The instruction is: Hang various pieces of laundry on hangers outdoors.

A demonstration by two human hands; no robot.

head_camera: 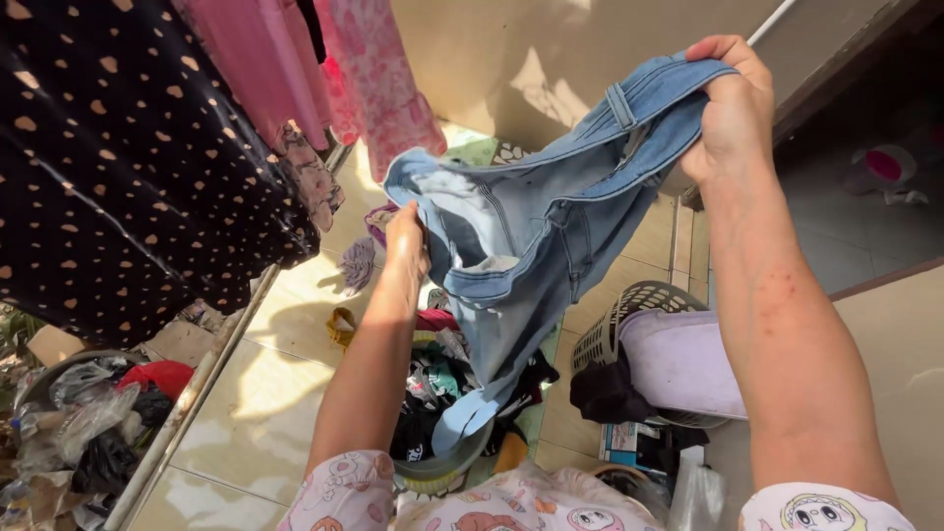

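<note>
Jeans (551,226) of pale blue denim hang in the air between both hands, stretched by the waistband above the tiled floor (246,413). The right hand (730,108) is raised high, its fingers curled tight over the waistband near a belt loop, thumb side toward the camera. The left hand (406,241) sits lower and grips the other side of the waist opening; its fingers are tucked into the cloth, so how firmly they pinch is hard to tell. The legs of the jeans trail down, and their end reaches into a basin (442,462) heaped with dark and coloured laundry right below.

Just right of the basin stands a grey slatted basket (629,305), with a lilac tub (678,364) resting in it and a black cloth (605,393) draped over its near rim. Along the left edge of the floor a metal rail (187,403) runs diagonally. Above it hang a black dress (128,167) with pale spots and, further back, pink garments (324,69). Beyond the rail, at the lower left corner, lies a heap of plastic bags (79,433) and rubbish. A few small rags (356,264) lie on the tiles behind the left hand. Sunlight falls on the wall (511,59) at the far edge.
</note>
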